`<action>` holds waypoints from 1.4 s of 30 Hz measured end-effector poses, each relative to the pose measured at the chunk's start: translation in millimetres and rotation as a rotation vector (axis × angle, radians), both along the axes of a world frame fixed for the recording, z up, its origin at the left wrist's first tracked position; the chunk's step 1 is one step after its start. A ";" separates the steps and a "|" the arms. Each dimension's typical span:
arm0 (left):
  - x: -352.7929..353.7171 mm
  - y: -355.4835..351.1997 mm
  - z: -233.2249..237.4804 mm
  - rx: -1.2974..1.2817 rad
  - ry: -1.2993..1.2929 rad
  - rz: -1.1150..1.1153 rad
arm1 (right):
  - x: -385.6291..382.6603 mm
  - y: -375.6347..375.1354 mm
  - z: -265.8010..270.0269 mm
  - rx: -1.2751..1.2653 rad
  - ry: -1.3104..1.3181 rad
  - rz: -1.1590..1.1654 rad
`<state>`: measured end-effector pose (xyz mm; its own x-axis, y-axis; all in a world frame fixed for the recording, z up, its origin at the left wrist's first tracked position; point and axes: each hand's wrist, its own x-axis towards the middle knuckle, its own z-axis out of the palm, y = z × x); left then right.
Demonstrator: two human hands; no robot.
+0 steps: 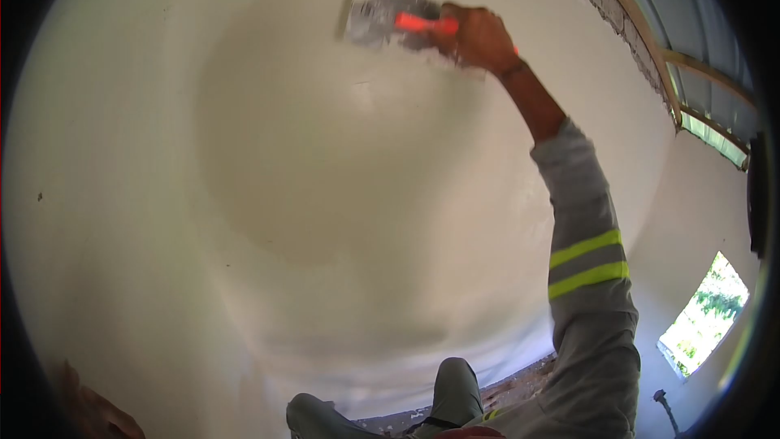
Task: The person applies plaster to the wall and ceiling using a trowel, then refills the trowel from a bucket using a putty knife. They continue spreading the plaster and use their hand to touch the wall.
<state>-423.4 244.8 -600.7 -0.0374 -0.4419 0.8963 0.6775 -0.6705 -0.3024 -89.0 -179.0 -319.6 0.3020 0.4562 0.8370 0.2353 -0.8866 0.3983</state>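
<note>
My right hand is wrapped round the red handle of a plastering trowel, high up in the view. The trowel's grey-smeared blade lies close against the pale wall; whether its whole face touches cannot be told. At the lower left edge, my left hand shows only in part, dim and near the wall. Its visible fingers look apart, and I see nothing in them.
Wooden beams and metal roofing are at the upper right, beyond the wall's rough top edge. A bright window opening is in the wall at right. My knees show below, above a stained floor.
</note>
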 end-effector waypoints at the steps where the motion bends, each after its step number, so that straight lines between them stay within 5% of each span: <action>1: 2.2 -1.7 2.3 -0.001 -0.001 -0.012 | 4.3 -3.5 14.7 0.017 -0.060 -0.011; 7: 8.8 2.1 -1.3 -0.019 -0.034 -0.144 | 27.4 -12.0 -38.2 -0.323 0.040 -0.010; 12: 1.6 5.6 -4.4 -0.007 -0.067 0.001 | 28.0 -70.5 -13.5 0.146 -0.152 0.062; 13: 4.3 5.3 -2.7 -0.003 -0.061 -0.010 | 40.5 -78.5 10.4 0.394 -0.195 -0.143; 17: 9.7 4.8 -4.3 -0.028 -0.062 -0.025 | 63.9 -55.1 39.9 0.510 0.162 0.582; 19: 9.4 8.2 -10.2 -0.083 -0.063 0.036 | 81.8 26.6 45.1 0.068 -0.173 -0.023; 21: 9.3 10.3 -20.0 -0.147 -0.063 0.068 | 46.2 109.7 -4.7 0.093 0.235 0.066; 23: 1.7 13.7 -30.9 -0.204 -0.077 0.104 | 49.2 154.1 -97.1 -0.014 -0.037 0.129; 25: -8.7 50.1 -54.3 -0.279 0.114 -0.115 | 36.8 163.3 -173.9 -0.193 0.046 0.276; 27: -13.8 61.1 -62.2 -0.298 0.181 -0.204 | 10.2 142.5 -195.6 -0.361 0.371 0.117; 29: -12.1 42.9 -49.5 -0.275 0.156 -0.172 | 13.8 101.4 -171.1 -0.313 0.214 0.214; 30: -11.1 41.1 -49.4 -0.281 0.153 -0.154 | 27.2 77.1 -143.6 -0.080 -0.008 0.271; 31: -9.7 40.9 -50.8 -0.287 0.157 -0.137 | 4.2 53.4 -90.4 0.076 0.168 0.107; 32: -7.4 40.9 -52.1 -0.293 0.162 -0.121 | 1.9 21.2 -48.0 0.172 0.050 0.020; 33: -6.9 42.9 -53.3 -0.275 0.165 -0.152 | 16.7 -14.2 -9.4 -0.164 -0.301 -0.187; 35: -7.0 49.0 -55.3 -0.241 0.171 -0.215 | 70.3 -95.0 67.6 -0.077 -0.339 -0.125; 36: -9.6 52.3 -56.1 -0.232 0.183 -0.211 | -23.2 -3.8 37.4 0.631 0.137 -0.083; 39: -13.0 59.0 -58.0 -0.214 0.199 -0.187 | -1.3 28.6 -13.0 0.456 0.248 0.088; 40: -14.6 57.1 -56.7 -0.212 0.198 -0.169 | 21.6 25.6 -38.0 0.063 0.066 0.006; 42: -12.7 55.0 -53.4 -0.200 0.184 -0.147 | 60.7 48.8 -126.5 -0.040 0.168 -0.068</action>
